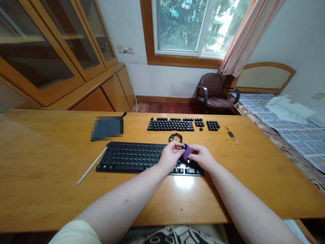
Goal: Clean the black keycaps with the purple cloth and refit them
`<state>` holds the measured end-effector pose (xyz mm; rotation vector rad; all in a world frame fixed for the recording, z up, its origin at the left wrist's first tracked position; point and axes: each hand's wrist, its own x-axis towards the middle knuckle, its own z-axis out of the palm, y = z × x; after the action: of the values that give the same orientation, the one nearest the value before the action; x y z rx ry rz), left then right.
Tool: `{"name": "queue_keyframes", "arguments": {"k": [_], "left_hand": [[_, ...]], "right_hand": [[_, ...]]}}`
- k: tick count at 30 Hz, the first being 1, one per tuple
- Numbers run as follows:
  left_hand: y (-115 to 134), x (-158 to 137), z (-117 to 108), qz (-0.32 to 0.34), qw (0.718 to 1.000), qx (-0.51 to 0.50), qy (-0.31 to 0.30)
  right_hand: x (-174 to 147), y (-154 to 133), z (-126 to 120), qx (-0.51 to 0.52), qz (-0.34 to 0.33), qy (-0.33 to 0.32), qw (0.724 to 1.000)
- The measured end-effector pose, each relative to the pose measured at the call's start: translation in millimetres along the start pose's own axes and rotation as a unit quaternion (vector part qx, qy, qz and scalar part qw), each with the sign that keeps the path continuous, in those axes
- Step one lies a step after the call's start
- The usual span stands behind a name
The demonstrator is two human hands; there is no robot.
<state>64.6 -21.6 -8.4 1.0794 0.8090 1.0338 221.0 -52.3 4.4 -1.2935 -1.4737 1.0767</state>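
Wooden desk [157,200], with a part-bare keyboard [134,157] laid near its centre and loose keycaps [170,126] ranged beyond at twelve o'clock.
Over the keyboard's three-o'clock end, purple cloth [188,151] is clamped in the right hand [203,157], and against it a small dark piece [183,146], perhaps a keycap, is pinched by the left hand [170,154]. If the grip were loosened by sliding cloth, the piece could be dropped among the switches [130,150].

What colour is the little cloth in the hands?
The cloth is purple; the head view shows it.
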Motion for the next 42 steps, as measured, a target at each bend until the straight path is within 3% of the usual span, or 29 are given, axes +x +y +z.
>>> {"name": "queue_keyframes", "arguments": {"k": [11,16,20,27,35,42], "left_hand": [[0.5,-0.8,0.9,-0.002,1.0,0.015,-0.007],[2.9,-2.6,2.7,-0.011,1.0,0.01,0.0],[3.8,-2.8,4.2,0.004,1.0,-0.005,0.024],[-0.7,-1.3,2.6,0.012,0.997,0.042,0.061],[1.7,-8.8,5.2,0.028,0.996,0.081,0.004],[-1.2,-9.6,2.1,0.053,0.992,0.113,0.0]], "right_hand": [[-3.3,-6.4,0.2,-0.118,-0.099,0.008,0.988],[-4.4,-1.8,0.3,-0.156,-0.111,0.055,0.98],[-4.7,-1.9,-0.7,-0.155,-0.088,0.098,0.979],[-3.2,0.0,-1.8,-0.072,-0.079,0.084,0.991],[-2.1,1.2,1.3,-0.105,-0.08,-0.024,0.991],[-1.4,2.1,5.8,-0.016,-0.01,-0.005,1.0]]}}
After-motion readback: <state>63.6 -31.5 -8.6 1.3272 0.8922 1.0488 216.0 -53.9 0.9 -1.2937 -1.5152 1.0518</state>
